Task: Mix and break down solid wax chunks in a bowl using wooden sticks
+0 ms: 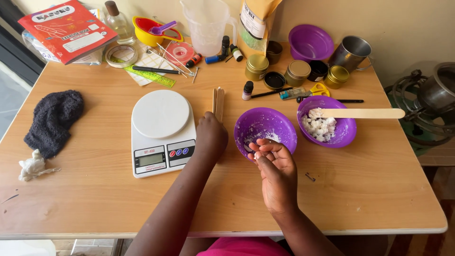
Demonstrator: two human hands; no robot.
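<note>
Resting on the wooden table (95,189), the left hand (211,135) grips flat wooden sticks (218,102), while the right hand (275,166) pinches white bits at the purple bowl (264,127). A red book (66,31) lies far left, and a brown pouch (256,23) leans on the cream wall (403,23).

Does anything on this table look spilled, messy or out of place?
Mostly tidy. A crumpled white tissue lies beside a dark knitted cloth at the table's left edge, and a small dark bit lies loose near the right hand.
</note>
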